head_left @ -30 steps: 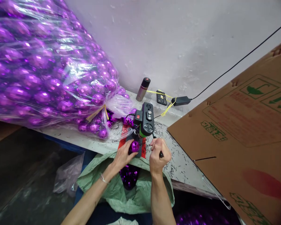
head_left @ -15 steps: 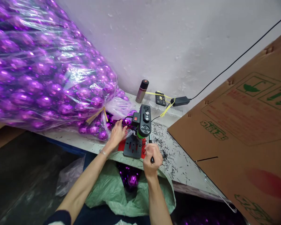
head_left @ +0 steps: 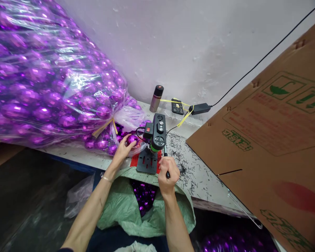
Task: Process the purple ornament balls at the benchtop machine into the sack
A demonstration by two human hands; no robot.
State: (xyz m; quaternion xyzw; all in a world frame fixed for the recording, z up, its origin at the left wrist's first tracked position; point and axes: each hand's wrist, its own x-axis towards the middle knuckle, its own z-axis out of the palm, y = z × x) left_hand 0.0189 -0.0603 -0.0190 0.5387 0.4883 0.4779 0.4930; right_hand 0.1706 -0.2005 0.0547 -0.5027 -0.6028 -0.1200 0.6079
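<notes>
- My left hand (head_left: pixel 123 150) is partly open, its thumb and fingers curved about a glossy purple faceted ball (head_left: pixel 132 139); I cannot tell whether that ball is lifted clear of what lies under it. It sits just left of the small black machine with two round grilles on top (head_left: pixel 159 131), my landmark here.
- My right hand (head_left: pixel 168 175) is a closed fist around the black grip of a metal lever (head_left: pixel 165 149), at the machine's front right; the end of the grip pokes out below the fist.
- Under the machine's front I see a black slotted metal plate (head_left: pixel 147 162), bare on top, with a red sheet (head_left: pixel 134 161) beneath it.
- Directly in front of the machine, a pale green woven sack (head_left: pixel 115 206) gapes below the table edge, with dark purple shiny balls (head_left: pixel 144 196) inside.
- Left of the machine rises a large clear plastic bag (head_left: pixel 49 87) packed with purple balls, gathered near its mouth by a yellow tie (head_left: pixel 103 127).
- Behind the machine stands a dark-capped cylindrical container (head_left: pixel 156 99); behind it to the right lies a black rectangular power adapter (head_left: pixel 200 109) with yellow strapping (head_left: pixel 182 120).
- Right of the machine, thin black scraps (head_left: pixel 183 164) litter the white tabletop (head_left: pixel 204 185), and farther right leans a brown printed cardboard box (head_left: pixel 265 140).
</notes>
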